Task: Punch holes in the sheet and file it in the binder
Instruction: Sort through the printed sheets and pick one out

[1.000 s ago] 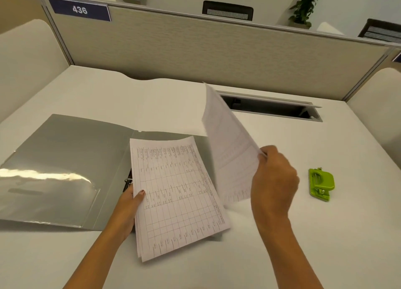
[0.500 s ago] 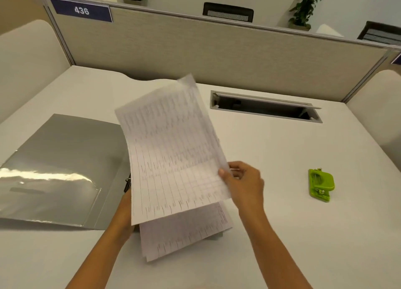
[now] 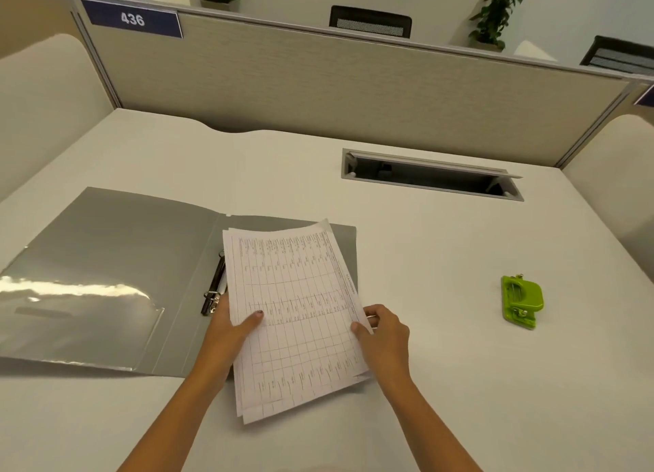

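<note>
Both forearms reach in from the near edge, angled toward each other. The left hand [image 3: 231, 324] sits at the left edge of a stack of white printed table sheets [image 3: 295, 315], thumb pressed flat on top and the other fingers tucked underneath, so its grip is closed on the paper. The right hand [image 3: 384, 333] pinches the right edge of the same stack, thumb on top and fingers curled below.

The stack lies between the two hands on the right half of an open grey plastic ring binder [image 3: 106, 269], its lower end hanging past the binder onto the white surface [image 3: 442, 383]. The sheets aren't squared up; a few edges fan out at the bottom. The black and silver ring mechanism [image 3: 214, 289] is just beside the stack's left edge, right above the left hand.

A small lime-green hole punch [image 3: 522, 300] sits well apart to the right, untouched.

The print is too small to read, I can't tell if the rings are open or if the paper has holes, and the stack hides most of the binder's right half.
</note>
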A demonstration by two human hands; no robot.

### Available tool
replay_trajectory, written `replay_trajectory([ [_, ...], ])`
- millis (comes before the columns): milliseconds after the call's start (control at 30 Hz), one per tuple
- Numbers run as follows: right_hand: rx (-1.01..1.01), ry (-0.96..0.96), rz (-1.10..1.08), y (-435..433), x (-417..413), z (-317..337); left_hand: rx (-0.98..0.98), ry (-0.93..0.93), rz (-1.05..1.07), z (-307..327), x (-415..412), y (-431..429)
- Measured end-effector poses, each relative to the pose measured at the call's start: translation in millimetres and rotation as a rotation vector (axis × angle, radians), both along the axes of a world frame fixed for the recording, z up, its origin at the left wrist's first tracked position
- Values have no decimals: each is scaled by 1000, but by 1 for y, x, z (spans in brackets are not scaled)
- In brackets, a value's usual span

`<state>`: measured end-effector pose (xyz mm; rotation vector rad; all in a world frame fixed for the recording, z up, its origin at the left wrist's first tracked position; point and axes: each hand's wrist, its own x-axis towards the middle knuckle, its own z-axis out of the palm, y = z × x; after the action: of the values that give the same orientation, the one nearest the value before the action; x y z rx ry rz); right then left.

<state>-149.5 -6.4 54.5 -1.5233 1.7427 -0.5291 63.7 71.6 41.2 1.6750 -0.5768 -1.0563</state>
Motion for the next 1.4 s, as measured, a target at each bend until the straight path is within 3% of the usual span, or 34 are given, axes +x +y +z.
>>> replay_trajectory([
  [267, -83, 15, -39, -16, -18, 2, -67, -21, -125, 1, -9, -15],
  [500, 68, -375, -24, -47, -38, 29, -234, 12, -202, 31, -24, -43],
  [600, -40, -441, -9, -57, -47, 45, -321, -65, -237, 53, -36, -59],
  [767, -507, -409, -126, -61, -60, 85, -530, -221, -236, 88, -65, -91],
  [867, -642, -458, -240, -60, -68, 98, -625, -242, -236, 106, -88, -106],
  [1033, -611, -612, -368, -53, -87, 93, -652, -207, -233, 105, -114, -118],
  [1200, -526, -622, -405, -46, -92, 70, -609, -188, -266, 91, -130, -117],
  [1400, -654, -662, -410, -38, -88, 83, -659, -171, -150, 98, -136, -112],
])
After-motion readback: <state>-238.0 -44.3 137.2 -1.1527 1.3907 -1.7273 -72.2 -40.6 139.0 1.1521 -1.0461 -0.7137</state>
